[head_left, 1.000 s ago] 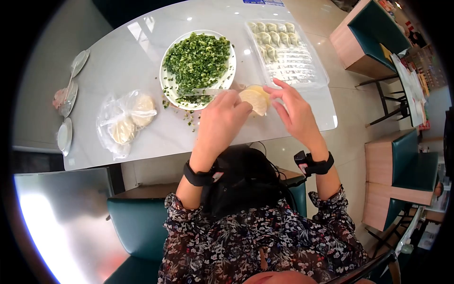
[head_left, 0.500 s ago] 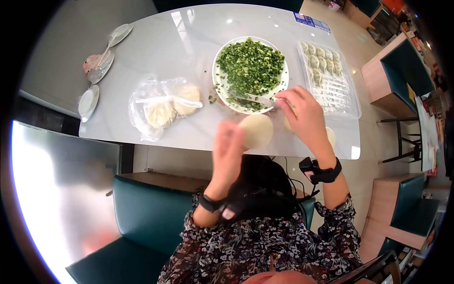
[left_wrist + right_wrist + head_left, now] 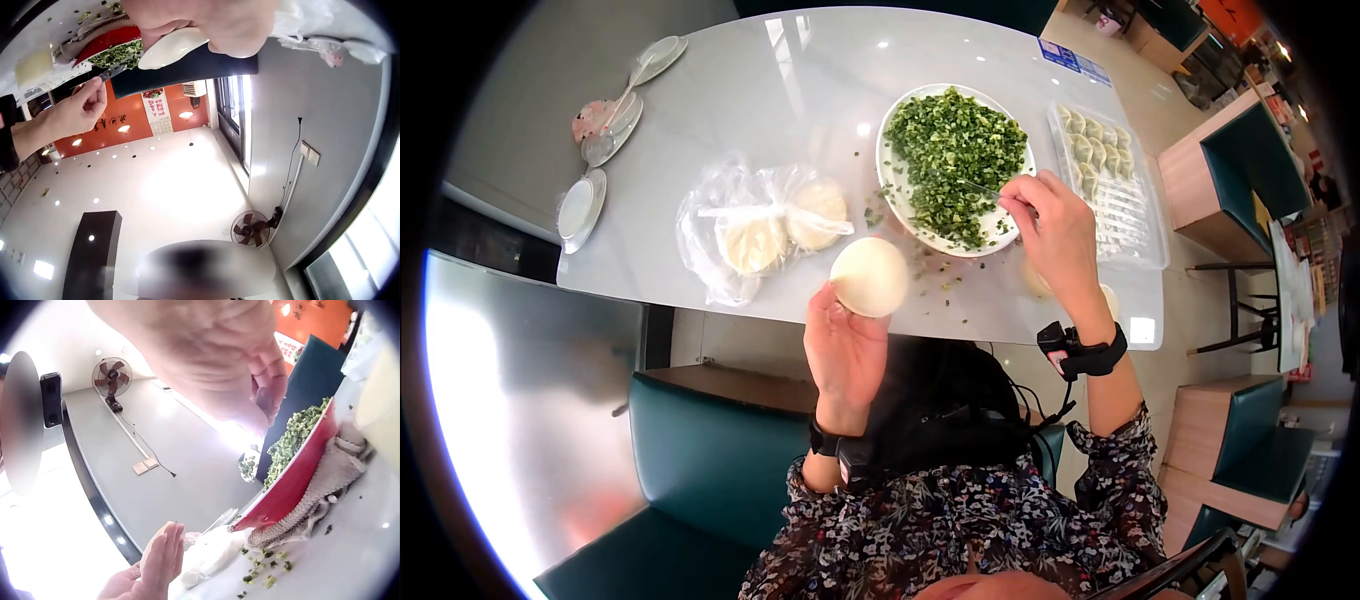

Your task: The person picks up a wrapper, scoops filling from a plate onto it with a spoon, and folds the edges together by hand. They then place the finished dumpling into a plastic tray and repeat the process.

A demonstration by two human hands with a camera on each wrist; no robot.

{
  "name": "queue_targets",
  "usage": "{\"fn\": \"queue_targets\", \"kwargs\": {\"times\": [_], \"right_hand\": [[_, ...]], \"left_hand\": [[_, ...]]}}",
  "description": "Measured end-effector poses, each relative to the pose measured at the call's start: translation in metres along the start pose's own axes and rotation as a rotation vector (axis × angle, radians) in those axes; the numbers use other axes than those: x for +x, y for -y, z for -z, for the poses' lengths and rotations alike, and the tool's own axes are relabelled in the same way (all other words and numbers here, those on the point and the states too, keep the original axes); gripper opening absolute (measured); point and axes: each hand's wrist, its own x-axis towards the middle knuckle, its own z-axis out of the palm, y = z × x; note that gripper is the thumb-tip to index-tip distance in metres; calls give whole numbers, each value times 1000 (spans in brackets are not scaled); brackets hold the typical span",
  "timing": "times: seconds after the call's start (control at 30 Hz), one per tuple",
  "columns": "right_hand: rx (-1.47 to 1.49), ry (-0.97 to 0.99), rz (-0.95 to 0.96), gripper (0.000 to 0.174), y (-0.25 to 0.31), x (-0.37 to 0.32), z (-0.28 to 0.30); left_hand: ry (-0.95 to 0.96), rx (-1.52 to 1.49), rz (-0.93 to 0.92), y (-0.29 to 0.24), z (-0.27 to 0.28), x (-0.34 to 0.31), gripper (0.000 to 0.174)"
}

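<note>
A round, pale dumpling wrapper (image 3: 870,277) lies on the fingers of my left hand (image 3: 847,362), palm up near the table's front edge. The right wrist view shows those fingers straight beneath the wrapper (image 3: 156,544). My right hand (image 3: 1055,232) pinches a flat metal spatula (image 3: 983,189) over the front right of a plate heaped with chopped greens (image 3: 955,150). Some greens cling to the spatula's end (image 3: 250,461) in the right wrist view. Another wrapper (image 3: 1036,280) on the table is partly hidden by my right hand.
A clear tray (image 3: 1115,235) at the right holds rows of folded dumplings (image 3: 1100,150). Bagged dough rounds (image 3: 775,225) lie left of the plate. Small dishes (image 3: 580,210) line the left edge. Bits of greens (image 3: 935,280) are scattered before the plate; a grey cloth (image 3: 312,494) lies under it.
Both hands were together at the wrappers. My left hand has moved left with one wrapper, now turned palm up, while the spatula's end has gone into the greens. The head view has shifted.
</note>
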Motion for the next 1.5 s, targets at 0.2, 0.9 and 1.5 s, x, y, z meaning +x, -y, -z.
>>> {"fn": "queue_targets", "kwargs": {"times": [0.2,0.9,1.5], "right_hand": [[-53,-25,177,3,-3,5,-17],[351,129,5,5,24,-23,-2],[-74,-86,293,13,31,-49,6]], "left_hand": [[4,-14,5,15,1,14,50],[25,146,-160,57,-49,32,48],[16,107,-196,60,-49,25,45]]}}
